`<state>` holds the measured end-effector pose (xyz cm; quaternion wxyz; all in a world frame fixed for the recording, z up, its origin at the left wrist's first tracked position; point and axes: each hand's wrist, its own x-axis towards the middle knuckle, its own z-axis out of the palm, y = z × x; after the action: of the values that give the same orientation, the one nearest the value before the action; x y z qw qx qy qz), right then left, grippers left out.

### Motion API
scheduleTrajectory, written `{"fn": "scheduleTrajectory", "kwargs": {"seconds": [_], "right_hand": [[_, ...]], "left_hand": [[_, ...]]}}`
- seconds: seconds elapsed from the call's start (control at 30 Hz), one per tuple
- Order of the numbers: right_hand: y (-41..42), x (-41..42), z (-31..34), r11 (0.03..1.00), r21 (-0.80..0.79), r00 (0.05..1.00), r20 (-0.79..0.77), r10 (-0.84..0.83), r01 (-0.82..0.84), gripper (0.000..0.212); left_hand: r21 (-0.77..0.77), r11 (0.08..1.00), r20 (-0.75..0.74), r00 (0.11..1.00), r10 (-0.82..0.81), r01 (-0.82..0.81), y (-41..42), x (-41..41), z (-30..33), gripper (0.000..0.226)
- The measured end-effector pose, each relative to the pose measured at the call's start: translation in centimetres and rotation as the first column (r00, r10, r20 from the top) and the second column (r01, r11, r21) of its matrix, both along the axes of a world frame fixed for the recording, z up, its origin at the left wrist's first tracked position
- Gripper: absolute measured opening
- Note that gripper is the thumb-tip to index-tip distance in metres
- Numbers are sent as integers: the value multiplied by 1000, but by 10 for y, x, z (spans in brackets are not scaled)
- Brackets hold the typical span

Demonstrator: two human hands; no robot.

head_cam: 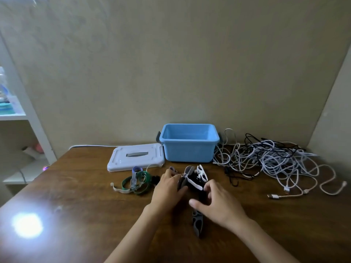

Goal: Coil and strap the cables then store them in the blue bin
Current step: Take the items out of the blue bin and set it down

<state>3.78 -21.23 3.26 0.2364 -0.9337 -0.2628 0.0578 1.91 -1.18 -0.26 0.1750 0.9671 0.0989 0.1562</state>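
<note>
2 hands on the straps [193, 179]: left hand [169, 188] flat, right hand [218, 204] pinching.

Straps [193, 182] partly under hands [218, 202]

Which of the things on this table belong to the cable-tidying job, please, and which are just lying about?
Belong: tangled cables; blue bin; black and white straps under left hand and right hand; green straps.

Lying about: white lid; shelf clutter.

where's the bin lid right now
In the head view the white lid lies flat on the table, left of the blue bin, touching it, behind the green straps.
</note>
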Motion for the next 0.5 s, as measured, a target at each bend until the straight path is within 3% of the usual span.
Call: {"fn": "scheduleTrajectory", "kwargs": {"seconds": [0.17, 0.33, 0.5], "right_hand": [[2, -21, -2, 992, -126, 998, -52, 26, -32, 74], [-9, -12, 1, 997, -57, 997, -72, 41, -45, 65], [-32, 3, 21, 996, 90, 996, -89, 29, -21, 25]], "left_hand": [[-46, 996, 28, 997, 79, -77, -9, 5, 0, 32], [-166, 983, 19, 996, 88, -84, -2, 0, 12, 16], [-255, 964, 50, 994, 93, -78, 17, -10, 30, 14]]}}
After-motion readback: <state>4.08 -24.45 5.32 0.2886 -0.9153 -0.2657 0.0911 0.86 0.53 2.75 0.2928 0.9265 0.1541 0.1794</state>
